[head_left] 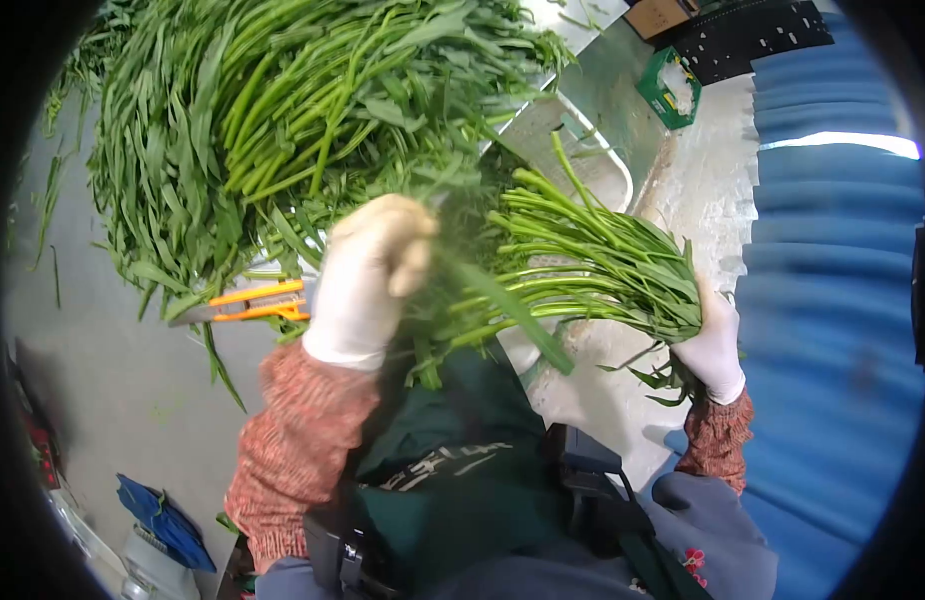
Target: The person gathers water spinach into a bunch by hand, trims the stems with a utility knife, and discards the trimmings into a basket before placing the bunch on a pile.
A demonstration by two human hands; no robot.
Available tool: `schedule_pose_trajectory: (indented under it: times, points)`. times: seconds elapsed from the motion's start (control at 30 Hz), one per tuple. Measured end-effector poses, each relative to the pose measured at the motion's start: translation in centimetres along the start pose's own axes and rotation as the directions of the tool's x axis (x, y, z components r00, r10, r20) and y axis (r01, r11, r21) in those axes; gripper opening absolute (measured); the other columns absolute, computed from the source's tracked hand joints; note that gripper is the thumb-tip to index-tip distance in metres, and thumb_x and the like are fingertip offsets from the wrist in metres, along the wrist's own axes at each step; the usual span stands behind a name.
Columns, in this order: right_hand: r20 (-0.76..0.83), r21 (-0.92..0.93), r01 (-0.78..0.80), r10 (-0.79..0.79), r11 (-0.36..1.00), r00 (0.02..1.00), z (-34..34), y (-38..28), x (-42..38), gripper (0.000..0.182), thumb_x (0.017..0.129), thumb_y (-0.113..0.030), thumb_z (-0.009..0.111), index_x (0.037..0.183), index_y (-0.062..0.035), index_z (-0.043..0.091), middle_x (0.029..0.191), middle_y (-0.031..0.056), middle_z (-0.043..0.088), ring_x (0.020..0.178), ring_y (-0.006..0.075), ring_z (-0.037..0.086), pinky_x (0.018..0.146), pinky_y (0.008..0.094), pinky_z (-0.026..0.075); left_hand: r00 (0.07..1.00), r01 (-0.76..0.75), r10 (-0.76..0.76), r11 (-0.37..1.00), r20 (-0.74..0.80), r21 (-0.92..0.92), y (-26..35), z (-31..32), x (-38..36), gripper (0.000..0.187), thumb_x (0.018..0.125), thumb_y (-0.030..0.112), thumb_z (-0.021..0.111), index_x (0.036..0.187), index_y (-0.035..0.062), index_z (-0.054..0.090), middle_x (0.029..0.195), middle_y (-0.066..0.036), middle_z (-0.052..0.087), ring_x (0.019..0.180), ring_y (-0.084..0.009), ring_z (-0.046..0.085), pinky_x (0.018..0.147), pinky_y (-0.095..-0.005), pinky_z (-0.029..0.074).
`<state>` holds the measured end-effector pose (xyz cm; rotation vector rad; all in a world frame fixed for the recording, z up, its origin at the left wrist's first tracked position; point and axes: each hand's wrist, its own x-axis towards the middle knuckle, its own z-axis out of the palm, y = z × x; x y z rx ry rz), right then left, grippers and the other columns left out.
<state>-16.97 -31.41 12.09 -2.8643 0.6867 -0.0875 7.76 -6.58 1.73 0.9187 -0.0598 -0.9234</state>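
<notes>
My right hand (715, 345), in a white glove, grips a bunch of water spinach (593, 255) around its leafy end. The bunch's cut stems fan out to the left. My left hand (375, 270), also gloved, is closed beside those stem ends, at the edge of the big heap. Blurred green leaves show right by its fingers; I cannot tell what lies inside them. One long leaf (518, 318) hangs in front of the stems. A large heap of water spinach (283, 110) covers the table's far side. An orange-handled cutter (258, 300) lies left of my left wrist.
Beyond the bunch stands a white plastic basket (615, 165). A green crate (669, 88) sits on the floor farther off. Blue sheeting (833, 320) runs along the right. Loose leaves lie on the grey table (103, 330), and a blue cloth-like item (165, 520) is at lower left.
</notes>
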Motion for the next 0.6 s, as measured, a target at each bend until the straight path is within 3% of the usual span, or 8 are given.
schedule_pose_trajectory:
  times: [0.07, 0.2, 0.27, 0.33, 0.47, 0.53, 0.6]
  points:
    - [-0.055, -0.039, 0.012, -0.014, 0.999, 0.998, -0.3, 0.8, 0.4, 0.055, 0.067, -0.016, 0.080, 0.116, -0.0017, 0.060, 0.084, 0.0166, 0.068, 0.075, 0.0336, 0.066, 0.068, 0.0388, 0.051, 0.990, -0.038, 0.034, 0.999, -0.134, -0.022, 1.9, -0.6, -0.5, 0.014, 0.093, 0.011, 0.051, 0.093, 0.0002, 0.060, 0.064, -0.002, 0.055, 0.045, -0.0064, 0.040, 0.045, -0.0207, 0.031]
    - [-0.137, -0.150, -0.004, -0.017, 0.989, 0.990, -1.4, 1.4, 0.6, 0.056, 0.067, -0.017, 0.080, 0.117, -0.0022, 0.060, 0.085, 0.0156, 0.068, 0.074, 0.0332, 0.065, 0.067, 0.0382, 0.050, 0.971, -0.126, 0.200, 0.890, -0.128, 0.439, 2.3, -0.4, -0.6, 0.022, 0.096, 0.011, 0.054, 0.111, -0.0031, 0.061, 0.078, -0.005, 0.064, 0.058, -0.0070, 0.053, 0.056, -0.0206, 0.044]
    - [-0.158, -0.298, 0.056, -0.108, 0.953, 0.982, -2.2, 1.1, 0.7, 0.058, 0.067, -0.015, 0.079, 0.120, -0.0018, 0.059, 0.088, 0.0150, 0.067, 0.072, 0.0311, 0.063, 0.068, 0.0375, 0.048, 0.964, -0.215, 0.263, 0.838, -0.026, 0.502, 1.5, 0.0, -0.7, 0.050, 0.094, 0.005, 0.055, 0.142, 0.0002, 0.042, 0.108, -0.010, 0.064, 0.076, -0.0099, 0.061, 0.071, -0.0236, 0.051]
    - [-0.184, -0.469, 0.127, -0.238, 0.874, 0.954, -3.1, 1.2, 1.0, 0.061, 0.066, -0.013, 0.077, 0.122, -0.0011, 0.057, 0.091, 0.0144, 0.066, 0.072, 0.0292, 0.061, 0.069, 0.0370, 0.047, 0.958, -0.244, 0.285, 0.723, 0.042, 0.647, 1.2, 0.5, -0.8, 0.057, 0.093, 0.003, 0.056, 0.147, 0.0033, 0.036, 0.115, -0.011, 0.062, 0.080, -0.0116, 0.062, 0.075, -0.0251, 0.052]
    - [-0.157, -0.744, 0.254, -0.531, 0.618, 0.833, -6.0, 2.5, 1.7, 0.062, 0.067, -0.006, 0.070, 0.126, 0.0017, 0.053, 0.093, 0.0130, 0.063, 0.074, 0.0265, 0.060, 0.075, 0.0387, 0.046, 0.982, -0.177, 0.168, 0.699, 0.081, 0.693, 0.9, 0.7, -0.6, 0.046, 0.091, 0.003, 0.056, 0.137, -0.0016, 0.047, 0.108, -0.010, 0.066, 0.080, -0.0118, 0.064, 0.075, -0.0254, 0.053]
    - [-0.153, -0.788, 0.317, -0.666, 0.528, 0.730, -7.5, 2.8, 2.3, 0.062, 0.069, -0.005, 0.069, 0.127, 0.0012, 0.051, 0.094, 0.0122, 0.064, 0.076, 0.0263, 0.061, 0.077, 0.0396, 0.047, 0.967, -0.244, 0.225, 0.659, 0.123, 0.712, 1.3, 0.8, -0.6, 0.042, 0.092, 0.004, 0.056, 0.133, -0.0020, 0.051, 0.105, -0.010, 0.067, 0.079, -0.0119, 0.064, 0.075, -0.0254, 0.053]
    - [-0.146, -0.815, 0.316, -0.700, 0.485, 0.699, -8.5, 2.7, 2.2, 0.065, 0.075, -0.007, 0.069, 0.135, -0.0012, 0.043, 0.100, 0.0113, 0.066, 0.081, 0.0254, 0.063, 0.084, 0.0413, 0.047, 0.956, -0.276, 0.257, 0.633, 0.140, 0.723, 1.7, 0.7, -1.0, 0.040, 0.092, 0.004, 0.056, 0.131, -0.0022, 0.053, 0.104, -0.010, 0.068, 0.079, -0.0119, 0.064, 0.075, -0.0254, 0.053]
